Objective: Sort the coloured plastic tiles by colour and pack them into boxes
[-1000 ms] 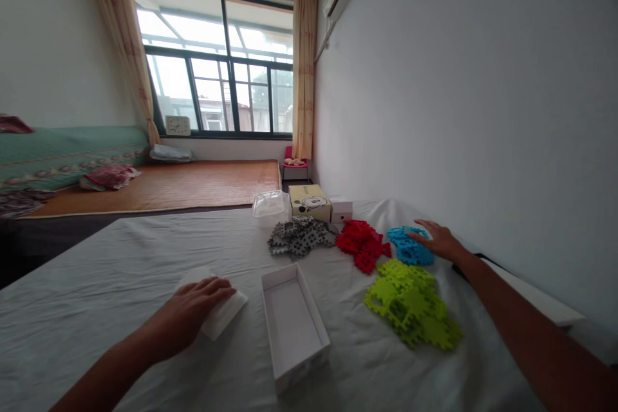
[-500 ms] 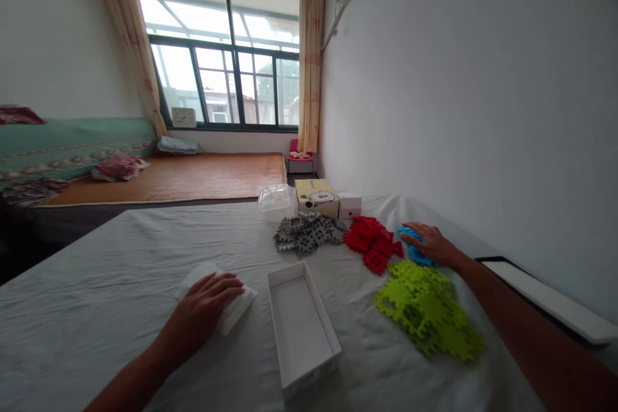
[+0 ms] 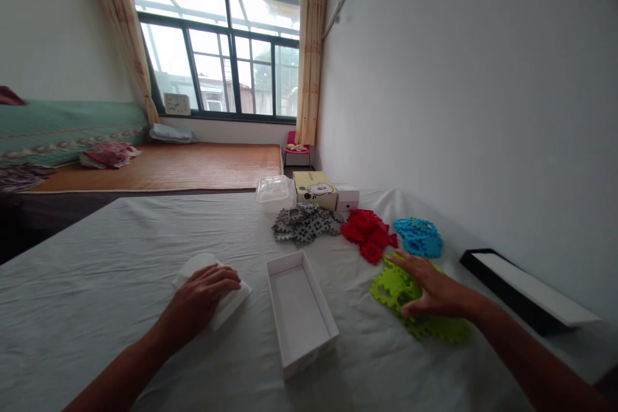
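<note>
My left hand (image 3: pixel 206 291) rests on a thin white sheet (image 3: pixel 232 308), perhaps tissue or plastic, its fingers stretched over the top. My right hand (image 3: pixel 432 284) is over the heap of lime green interlocking pieces (image 3: pixel 392 284), thumb and fingers spread. Whether its fingertips touch the pieces I cannot tell. Just behind it lies a heap of blue pieces (image 3: pixel 418 237), with red pieces (image 3: pixel 367 233) to their left and grey pieces (image 3: pixel 304 224) further left. Between my hands stands an open white box (image 3: pixel 298 309) with only its bare bottom showing inside.
At the table's back are a clear plastic container (image 3: pixel 275 192), a yellow box with a cartoon face (image 3: pixel 313 188) and a small white box (image 3: pixel 348 198). A black and white flat object (image 3: pixel 531 286) lies at right by the wall (image 3: pixel 463 109). Beyond stands a bed (image 3: pixel 212 164).
My right hand has moved off the blue pieces, toward me, and is now over the green heap. My left hand stays on the white sheet. The view has tipped slightly downward.
</note>
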`<state>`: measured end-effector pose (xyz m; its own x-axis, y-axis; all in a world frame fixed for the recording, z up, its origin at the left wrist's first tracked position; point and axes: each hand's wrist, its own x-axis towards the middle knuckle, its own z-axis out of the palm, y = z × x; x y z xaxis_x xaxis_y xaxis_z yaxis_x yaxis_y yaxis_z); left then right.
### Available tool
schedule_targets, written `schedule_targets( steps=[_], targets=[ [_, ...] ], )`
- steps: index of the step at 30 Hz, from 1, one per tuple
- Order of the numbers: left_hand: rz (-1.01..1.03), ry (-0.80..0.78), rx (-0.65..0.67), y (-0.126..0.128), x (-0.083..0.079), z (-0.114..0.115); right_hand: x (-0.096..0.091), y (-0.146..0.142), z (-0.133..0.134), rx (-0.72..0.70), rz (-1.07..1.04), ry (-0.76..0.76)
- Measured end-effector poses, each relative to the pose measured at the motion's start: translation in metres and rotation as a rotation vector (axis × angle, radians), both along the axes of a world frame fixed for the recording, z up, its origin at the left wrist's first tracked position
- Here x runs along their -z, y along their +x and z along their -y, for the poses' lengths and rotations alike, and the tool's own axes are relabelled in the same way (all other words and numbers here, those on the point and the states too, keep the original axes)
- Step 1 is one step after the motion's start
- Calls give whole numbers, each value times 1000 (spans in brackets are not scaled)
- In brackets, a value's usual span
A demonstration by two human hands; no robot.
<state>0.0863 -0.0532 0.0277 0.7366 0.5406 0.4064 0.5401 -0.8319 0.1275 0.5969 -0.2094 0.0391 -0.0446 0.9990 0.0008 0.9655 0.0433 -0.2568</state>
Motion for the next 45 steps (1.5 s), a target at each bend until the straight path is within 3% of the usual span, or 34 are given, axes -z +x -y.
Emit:
schedule_targets(
  steps=[7,18,45],
  targets=[
    [-5,31,1,0,-1,3,8,-6,-3,36,36,31],
    [36,98,67,-3,9,-5,25,-8,8,127,30,232],
    [57,99,89,-3,9,-6,22,8,3,73,-124,299]
  ],
)
